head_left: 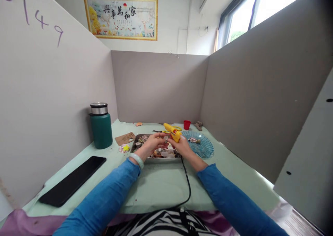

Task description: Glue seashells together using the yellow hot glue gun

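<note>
My right hand (182,146) is closed round a yellow hot glue gun (172,130), whose black cord (187,180) runs down toward the table's front edge. Just left of it, my left hand (153,143) pinches a small pale round piece (165,138), perhaps a shell; its exact kind is too small to tell. Both hands are over a metal tray (156,160) filled with shells and stones (164,154). My fingers hide part of the tray's contents.
A blue scalloped glass plate (207,146) holding a small cluster stands right of the tray. Behind are yellow-handled scissors (177,128) and a red cup (187,125). Leftward lie brown card (125,139), a green bottle (101,130) and a black phone (74,180). Partitions (160,87) enclose the table.
</note>
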A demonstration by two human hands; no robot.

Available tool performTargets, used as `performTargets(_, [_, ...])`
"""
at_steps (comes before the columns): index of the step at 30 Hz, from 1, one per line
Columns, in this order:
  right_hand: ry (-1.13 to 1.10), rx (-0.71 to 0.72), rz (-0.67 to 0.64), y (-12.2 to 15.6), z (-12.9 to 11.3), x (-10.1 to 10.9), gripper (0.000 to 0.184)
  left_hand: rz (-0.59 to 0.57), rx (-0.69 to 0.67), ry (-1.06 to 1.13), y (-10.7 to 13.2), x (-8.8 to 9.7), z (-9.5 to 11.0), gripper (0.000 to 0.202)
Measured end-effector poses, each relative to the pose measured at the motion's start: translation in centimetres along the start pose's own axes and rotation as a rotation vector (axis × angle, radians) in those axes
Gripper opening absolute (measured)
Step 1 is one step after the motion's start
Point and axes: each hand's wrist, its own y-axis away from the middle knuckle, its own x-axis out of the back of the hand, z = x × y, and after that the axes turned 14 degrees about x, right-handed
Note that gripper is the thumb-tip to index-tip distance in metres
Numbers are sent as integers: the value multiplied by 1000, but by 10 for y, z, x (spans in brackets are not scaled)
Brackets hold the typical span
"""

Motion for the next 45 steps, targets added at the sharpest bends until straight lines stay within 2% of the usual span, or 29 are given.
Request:
performTargets(13, [6, 17, -5, 0, -3, 0, 36, 4, -68, -7, -2, 1, -2, 31])
performTargets(23, [-5, -15, -21, 0, -2, -1, 35, 13, -107, -41, -7, 2, -5, 31])
performTargets(32, [-3, -15, 24, 0, -5, -1, 30, -29, -132, -48, -3, -1, -3, 37])
performTargets(36, [-59, -46, 53, 0, -4, -1, 39, 6, -116, -73, -2, -2, -2, 36])
performTargets(40, [-27, -31, 107, -1, 0, 1, 37, 97, -108, -102, -4, -2, -4, 22])
performTargets(45, [22, -12, 50, 0, 0, 1, 35, 93, -162, -174, -9, 1, -7, 21])
